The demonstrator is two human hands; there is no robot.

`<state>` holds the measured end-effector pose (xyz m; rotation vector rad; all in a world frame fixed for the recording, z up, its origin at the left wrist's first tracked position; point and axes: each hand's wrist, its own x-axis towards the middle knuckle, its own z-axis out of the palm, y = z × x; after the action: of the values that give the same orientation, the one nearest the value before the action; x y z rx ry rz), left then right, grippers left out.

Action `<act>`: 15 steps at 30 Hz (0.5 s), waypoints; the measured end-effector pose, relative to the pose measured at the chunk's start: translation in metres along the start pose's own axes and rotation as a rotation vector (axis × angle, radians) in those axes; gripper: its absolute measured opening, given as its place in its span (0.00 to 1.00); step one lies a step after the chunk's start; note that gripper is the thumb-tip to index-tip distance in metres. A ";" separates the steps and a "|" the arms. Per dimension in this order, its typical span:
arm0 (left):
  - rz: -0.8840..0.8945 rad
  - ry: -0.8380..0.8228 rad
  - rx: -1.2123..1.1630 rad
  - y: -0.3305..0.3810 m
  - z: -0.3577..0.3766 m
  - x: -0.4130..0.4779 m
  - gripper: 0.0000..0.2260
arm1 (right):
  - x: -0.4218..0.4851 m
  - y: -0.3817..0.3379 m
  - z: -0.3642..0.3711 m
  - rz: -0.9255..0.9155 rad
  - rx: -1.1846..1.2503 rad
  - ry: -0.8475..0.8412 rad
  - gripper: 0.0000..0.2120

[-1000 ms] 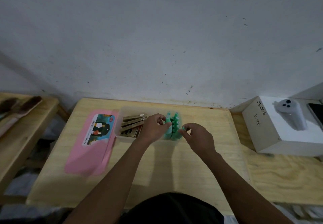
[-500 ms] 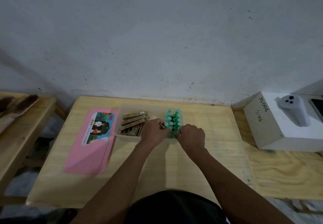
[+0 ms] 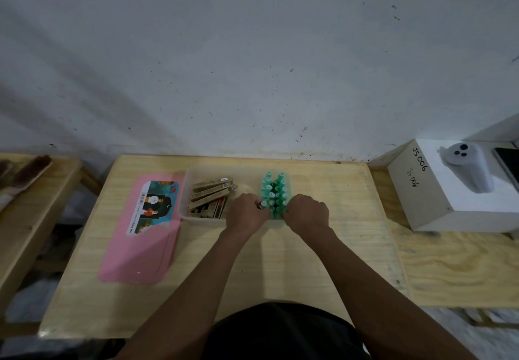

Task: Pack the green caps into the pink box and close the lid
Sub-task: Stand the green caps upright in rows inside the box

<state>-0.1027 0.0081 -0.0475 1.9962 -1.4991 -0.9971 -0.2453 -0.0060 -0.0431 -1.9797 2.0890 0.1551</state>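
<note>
So we've got both hands right at the near end of the green caps (image 3: 274, 193), just right of frame centre. Our left hand (image 3: 247, 215) sits on the left side of the cluster and our right hand (image 3: 307, 213) on the right, fingers curled in and pinching the nearest caps between them, so both look closed on the bunch.

The caps stand upright in a tight block at the right end of the translucent tray (image 3: 207, 220). The block's long axis runs away from us toward the wall, so we're squeezing across the short way. Both hands are about equally close.

They look like small teal plastic cones with pale round tips, packed in a few rows. The pink lid (image 3: 140, 247) lies flat on the table (image 3: 323, 261) at centre left, touching the tray's left edge, still off.
</note>
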 end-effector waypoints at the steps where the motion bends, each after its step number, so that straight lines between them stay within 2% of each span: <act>1: 0.002 0.000 0.012 0.000 0.001 0.000 0.05 | 0.000 0.002 0.001 0.000 0.026 -0.007 0.13; 8: -0.013 -0.031 0.107 -0.003 0.009 0.000 0.07 | -0.015 0.012 0.003 -0.010 0.250 0.024 0.12; 15: 0.004 -0.063 0.059 -0.006 0.012 0.001 0.09 | -0.022 0.017 0.006 0.002 0.351 0.027 0.12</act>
<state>-0.1081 0.0100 -0.0598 2.0189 -1.5820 -1.0340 -0.2606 0.0178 -0.0452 -1.7762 1.9726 -0.2247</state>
